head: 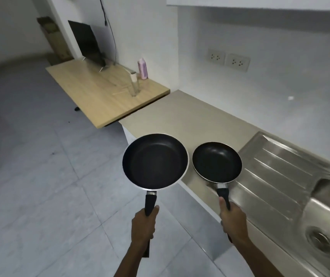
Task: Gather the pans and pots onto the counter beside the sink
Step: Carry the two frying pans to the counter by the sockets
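Observation:
My left hand [143, 226] grips the black handle of a large black frying pan [155, 160], held level over the counter's front left corner and partly over the floor. A smaller black frying pan [217, 161] is held by its handle in my right hand [233, 220]; it hovers above the beige counter [190, 116] where the counter meets the steel draining board [276, 176]. Both pans are empty and sit side by side, close but apart. The sink basin [323, 220] lies to the right.
A wooden table [100, 92] adjoins the counter's far end, carrying a dark monitor [88, 45], a pink bottle [142, 68] and a clear bottle [134, 84]. Two wall sockets [228, 59] sit above the counter. Grey tiled floor [40, 176] spreads to the left.

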A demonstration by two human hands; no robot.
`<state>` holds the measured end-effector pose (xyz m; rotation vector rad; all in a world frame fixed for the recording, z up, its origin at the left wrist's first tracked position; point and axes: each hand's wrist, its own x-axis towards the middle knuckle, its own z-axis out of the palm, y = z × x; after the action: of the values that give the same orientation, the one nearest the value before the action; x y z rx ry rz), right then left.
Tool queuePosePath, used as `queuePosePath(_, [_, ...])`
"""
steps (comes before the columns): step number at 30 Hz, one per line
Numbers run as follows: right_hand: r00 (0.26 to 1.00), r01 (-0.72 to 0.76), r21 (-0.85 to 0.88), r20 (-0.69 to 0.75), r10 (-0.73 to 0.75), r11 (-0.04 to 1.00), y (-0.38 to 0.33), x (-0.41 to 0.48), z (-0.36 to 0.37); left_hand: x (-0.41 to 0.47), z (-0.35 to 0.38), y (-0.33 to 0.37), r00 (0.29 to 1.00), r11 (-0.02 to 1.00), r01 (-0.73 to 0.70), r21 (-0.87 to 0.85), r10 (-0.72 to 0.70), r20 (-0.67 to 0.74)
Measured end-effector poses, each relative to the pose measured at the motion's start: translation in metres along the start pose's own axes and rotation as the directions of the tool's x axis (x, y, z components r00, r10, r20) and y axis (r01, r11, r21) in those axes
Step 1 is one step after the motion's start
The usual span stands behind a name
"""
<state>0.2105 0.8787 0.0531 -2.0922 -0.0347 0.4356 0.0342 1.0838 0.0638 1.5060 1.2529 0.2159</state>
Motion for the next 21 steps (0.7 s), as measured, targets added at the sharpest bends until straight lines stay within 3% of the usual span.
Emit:
queuePosePath(13, [0.958, -0.174, 0.015, -0.231, 0.172, 0.985, -0.166, 0.146, 0.223, 0.334, -0.095, 0.126, 0.971, 0.971, -0.133, 0.197, 0.088, 0.222])
queuePosePath(21, [0.904, -0.251, 0.064, -0.343, 0.257, 0.966, -0.234, 0.24, 0.29, 0.493, -0.083, 0.213, 0.924, 0.942, -0.226, 0.25, 0.126, 0.361])
